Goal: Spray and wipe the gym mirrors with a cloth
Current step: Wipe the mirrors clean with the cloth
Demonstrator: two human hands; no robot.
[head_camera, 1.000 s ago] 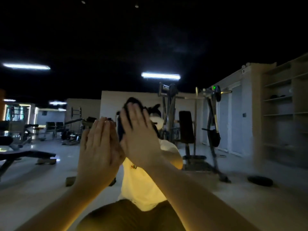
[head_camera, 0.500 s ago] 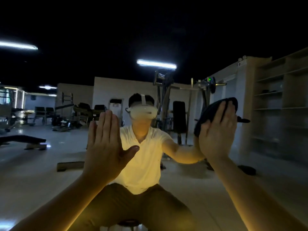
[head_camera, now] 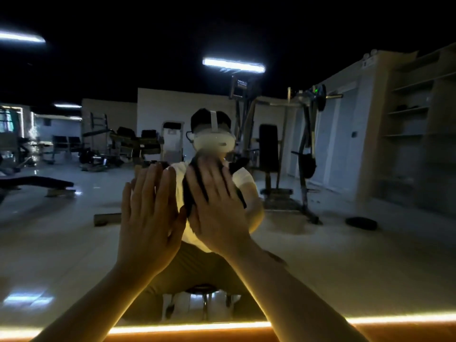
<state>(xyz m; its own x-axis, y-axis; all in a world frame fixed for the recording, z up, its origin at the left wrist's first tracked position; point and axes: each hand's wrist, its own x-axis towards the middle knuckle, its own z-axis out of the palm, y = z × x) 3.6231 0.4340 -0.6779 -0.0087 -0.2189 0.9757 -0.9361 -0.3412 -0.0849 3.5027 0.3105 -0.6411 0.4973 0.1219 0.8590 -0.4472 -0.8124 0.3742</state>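
Note:
A large gym mirror (head_camera: 333,255) fills the view and reflects the room and my seated figure. My right hand (head_camera: 217,211) lies flat with straight, spread fingers and presses a dark cloth (head_camera: 191,191) against the glass at centre. The cloth shows between and around the fingers. My left hand (head_camera: 150,213) rests flat on the mirror just left of it, fingers straight and together, holding nothing. The two hands almost touch. No spray bottle is in view.
A glowing orange light strip (head_camera: 370,319) runs along the mirror's bottom edge. The reflection shows a weight machine (head_camera: 306,154) at right, shelves (head_camera: 414,119) at far right, benches (head_camera: 37,183) at left and ceiling lamps (head_camera: 233,65).
My right hand has swept the cloth from the right side of the mirror back to the centre, next to my left hand. The left hand stays flat on the glass.

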